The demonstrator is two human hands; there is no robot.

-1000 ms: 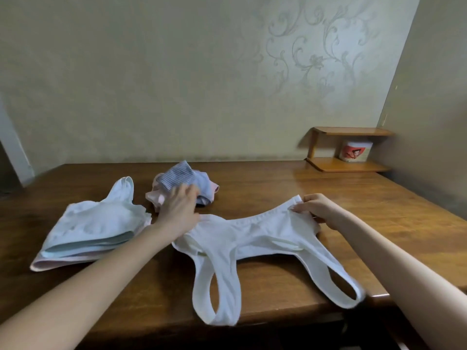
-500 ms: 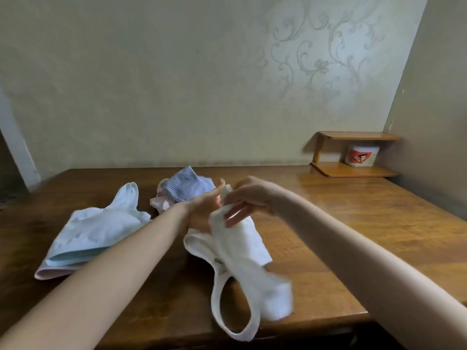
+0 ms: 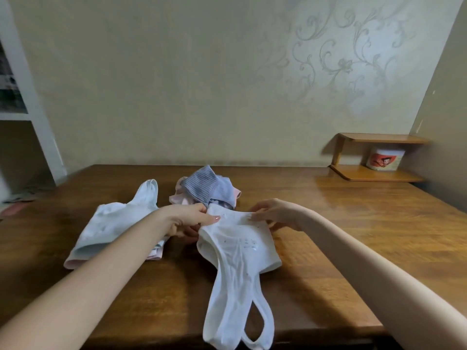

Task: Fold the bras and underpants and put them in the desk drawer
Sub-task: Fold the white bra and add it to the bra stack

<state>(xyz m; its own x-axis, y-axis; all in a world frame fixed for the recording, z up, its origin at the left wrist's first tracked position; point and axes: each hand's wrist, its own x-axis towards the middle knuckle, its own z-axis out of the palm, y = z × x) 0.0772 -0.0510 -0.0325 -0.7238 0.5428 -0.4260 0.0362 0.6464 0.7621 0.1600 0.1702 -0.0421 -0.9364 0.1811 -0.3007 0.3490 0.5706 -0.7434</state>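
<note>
Head view: I read the white bra (image 3: 240, 246) as doubled over on the desk (image 3: 353, 223), straps trailing over the near edge. My left hand (image 3: 187, 219) and right hand (image 3: 273, 214) each pinch its far edge. A folded stack (image 3: 108, 231) lies to the left. The underpants pile (image 3: 207, 190) remains unfolded, and no drawer is visible.

Soft, even indoor light, fairly bright. A pale glare lies on the counter (image 3: 353, 210) beyond the right hand (image 3: 275, 214), toward the shelf (image 3: 379, 174). Faint shadows fall under both forearms (image 3: 106, 269) and below the left hand (image 3: 187, 219). The white bra (image 3: 240, 248) between the hands looks washed out. Straight edges bow far from the hands.
</note>
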